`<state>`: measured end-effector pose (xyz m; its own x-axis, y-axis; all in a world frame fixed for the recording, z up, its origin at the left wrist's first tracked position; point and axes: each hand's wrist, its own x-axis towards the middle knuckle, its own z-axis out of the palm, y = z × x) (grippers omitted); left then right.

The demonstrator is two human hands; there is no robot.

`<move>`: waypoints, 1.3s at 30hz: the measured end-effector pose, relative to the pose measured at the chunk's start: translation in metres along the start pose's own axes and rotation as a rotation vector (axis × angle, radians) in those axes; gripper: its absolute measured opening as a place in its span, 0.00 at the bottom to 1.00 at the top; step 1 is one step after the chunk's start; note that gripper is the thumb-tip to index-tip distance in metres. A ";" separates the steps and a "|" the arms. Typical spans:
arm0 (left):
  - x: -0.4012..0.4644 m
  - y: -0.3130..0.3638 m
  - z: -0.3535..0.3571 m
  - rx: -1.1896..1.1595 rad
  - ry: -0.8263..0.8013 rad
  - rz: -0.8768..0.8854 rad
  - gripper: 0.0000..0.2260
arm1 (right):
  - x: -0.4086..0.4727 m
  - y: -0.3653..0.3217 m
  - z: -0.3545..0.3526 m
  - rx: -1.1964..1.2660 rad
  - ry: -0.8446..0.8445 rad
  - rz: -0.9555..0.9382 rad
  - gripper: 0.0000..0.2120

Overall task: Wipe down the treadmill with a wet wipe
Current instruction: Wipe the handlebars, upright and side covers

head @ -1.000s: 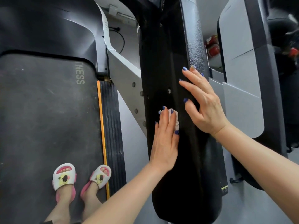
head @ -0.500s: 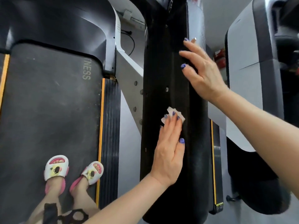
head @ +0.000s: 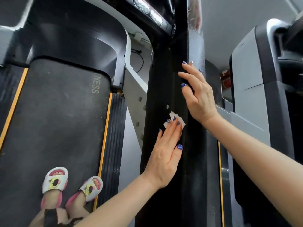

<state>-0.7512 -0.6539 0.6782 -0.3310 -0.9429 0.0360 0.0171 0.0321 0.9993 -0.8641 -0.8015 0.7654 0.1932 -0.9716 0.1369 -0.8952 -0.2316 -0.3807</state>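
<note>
- At the far left lay the treadmill belt point(head: 54, 122), dark and edged by yellow stripes, with part of a word printed near its front end. The person stood on it in white slippers point(head: 72, 184), probably because that put the upright within easy reach.
- Just right of the belt ran a ribbed side rail point(head: 114, 138), and beyond it a grey bracket point(head: 136, 95) with bolt heads rose to meet the column.
- The black upright point(head: 164, 185) of the treadmill filled the middle of the view, and it was the surface being cleaned.
- The left hand point(head: 165, 154) lay flat on the upright's front face, fingers straight and close together, pressing the wet wipe point(head: 174, 118) beneath the fingertips. Only a crumpled white edge of the wipe showed past the nails. A flat palm likely spread the pressure so that the wipe stayed against the face as it slid.
- The right hand point(head: 198, 94) rested higher on the upright's right edge, fingers straight and slightly spread, holding nothing. It seemed to steady the person.
- Further right stood a neighbouring machine point(head: 250, 102) in grey and black, well apart from both hands.
- Wiping appeared to be midway on this column, and the glossy upper stretch seemed to call for a longer reach.
</note>
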 end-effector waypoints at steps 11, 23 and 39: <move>0.046 0.000 -0.019 -0.007 0.001 -0.057 0.24 | 0.015 0.009 -0.009 -0.167 -0.225 -0.148 0.23; 0.067 -0.065 -0.041 -0.110 -0.053 -0.206 0.25 | 0.073 0.015 0.005 -0.261 -0.141 -0.278 0.14; 0.129 -0.091 -0.054 -0.344 0.011 -0.430 0.24 | 0.072 0.014 0.005 -0.231 -0.096 -0.263 0.13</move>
<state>-0.7446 -0.7959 0.5919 -0.3659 -0.8506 -0.3775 0.1901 -0.4654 0.8644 -0.8610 -0.8746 0.7647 0.4559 -0.8830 0.1120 -0.8749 -0.4677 -0.1258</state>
